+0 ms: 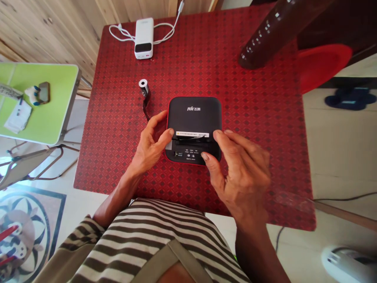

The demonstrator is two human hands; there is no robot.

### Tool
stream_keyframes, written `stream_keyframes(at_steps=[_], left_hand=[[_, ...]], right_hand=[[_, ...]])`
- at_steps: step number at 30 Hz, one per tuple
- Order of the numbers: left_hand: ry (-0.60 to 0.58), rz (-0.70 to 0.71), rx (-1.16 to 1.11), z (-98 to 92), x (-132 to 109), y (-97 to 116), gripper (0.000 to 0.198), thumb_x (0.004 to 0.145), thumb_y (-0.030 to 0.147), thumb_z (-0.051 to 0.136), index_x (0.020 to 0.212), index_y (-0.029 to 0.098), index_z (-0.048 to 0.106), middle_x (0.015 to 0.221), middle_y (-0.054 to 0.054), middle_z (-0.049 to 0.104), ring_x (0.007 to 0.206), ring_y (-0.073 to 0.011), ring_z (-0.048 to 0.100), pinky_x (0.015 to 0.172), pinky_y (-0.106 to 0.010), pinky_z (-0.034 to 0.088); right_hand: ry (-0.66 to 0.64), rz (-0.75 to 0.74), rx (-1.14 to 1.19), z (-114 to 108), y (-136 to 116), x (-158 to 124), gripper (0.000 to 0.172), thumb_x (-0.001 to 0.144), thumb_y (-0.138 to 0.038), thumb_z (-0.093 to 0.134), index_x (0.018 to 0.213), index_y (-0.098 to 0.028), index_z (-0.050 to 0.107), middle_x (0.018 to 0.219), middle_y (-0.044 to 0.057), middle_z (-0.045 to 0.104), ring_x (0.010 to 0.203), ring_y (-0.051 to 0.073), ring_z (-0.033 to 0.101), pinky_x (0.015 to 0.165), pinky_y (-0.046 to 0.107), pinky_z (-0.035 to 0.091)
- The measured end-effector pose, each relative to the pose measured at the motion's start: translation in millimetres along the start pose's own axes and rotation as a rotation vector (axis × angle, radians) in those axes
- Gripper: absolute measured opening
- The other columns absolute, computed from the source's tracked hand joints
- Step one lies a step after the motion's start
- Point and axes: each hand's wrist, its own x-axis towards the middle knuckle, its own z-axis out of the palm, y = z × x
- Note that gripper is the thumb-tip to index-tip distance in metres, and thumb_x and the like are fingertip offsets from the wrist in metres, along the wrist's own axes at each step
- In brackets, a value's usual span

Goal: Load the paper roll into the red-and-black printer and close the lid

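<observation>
A black, square device with red edges and white lettering (194,118) lies flat on the red patterned table (118,118). Across its lower part runs a dark slot beneath a white label strip, with small buttons below. My left hand (150,145) holds the device's left edge, thumb on top and fingers at the side. Over the right side is my right hand (238,165), its thumb and index finger apart at the slot's right end, with nothing visible between them. A small roll with a dark loose tail (143,88) stands behind my left hand.
Near the table's far edge lies a white power bank (144,38) with a white cable (166,33). A dark cylindrical object (262,43) reaches in over the far right, beside a red stool (324,67). A green table (50,106) with small items stands at the left.
</observation>
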Motion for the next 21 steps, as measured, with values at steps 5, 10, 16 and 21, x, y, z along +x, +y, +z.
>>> stream_keyframes(at_steps=[5, 10, 16, 21], left_hand=[[-0.007, 0.026, 0.009, -0.1, -2.5, -3.3, 0.073, 0.118, 0.073, 0.094, 0.174, 0.031, 0.076, 0.186, -0.015, 0.08, 0.177, -0.0416, 0.076, 0.152, -0.061, 0.062], [-0.041, 0.07, 0.007, -2.3, 3.0, -8.4, 0.073, 0.117, 0.074, 0.095, 0.173, 0.031, 0.074, 0.182, -0.015, 0.083, 0.17, -0.0413, 0.082, 0.144, -0.06, 0.068], [-0.001, 0.036, -0.007, -2.5, -16.5, -1.6, 0.067, 0.12, 0.074, 0.09, 0.173, 0.033, 0.077, 0.183, -0.013, 0.083, 0.167, -0.0401, 0.084, 0.14, -0.058, 0.071], [-0.047, -0.003, -0.103, -2.3, -35.2, 0.4, 0.068, 0.117, 0.062, 0.098, 0.176, 0.036, 0.075, 0.184, -0.013, 0.083, 0.159, -0.0399, 0.088, 0.126, -0.057, 0.077]], right_hand=[[-0.046, 0.014, -0.041, -2.4, -4.8, -3.3, 0.063, 0.127, -0.03, 0.077, 0.188, -0.019, 0.063, 0.148, 0.019, 0.097, 0.142, 0.039, 0.093, 0.117, 0.049, 0.067], [-0.026, 0.031, -0.014, 0.5, -6.6, -5.6, 0.063, 0.127, -0.025, 0.077, 0.188, -0.018, 0.064, 0.154, 0.02, 0.096, 0.147, 0.038, 0.092, 0.123, 0.048, 0.068], [0.043, 0.043, 0.079, 5.1, -2.1, -10.6, 0.059, 0.128, -0.024, 0.072, 0.187, -0.023, 0.066, 0.156, 0.018, 0.095, 0.148, 0.037, 0.092, 0.126, 0.053, 0.074], [0.257, 0.095, 0.055, 9.5, -15.7, -31.4, 0.049, 0.123, -0.018, 0.079, 0.172, -0.019, 0.08, 0.137, 0.017, 0.098, 0.123, 0.034, 0.097, 0.11, 0.048, 0.078]])
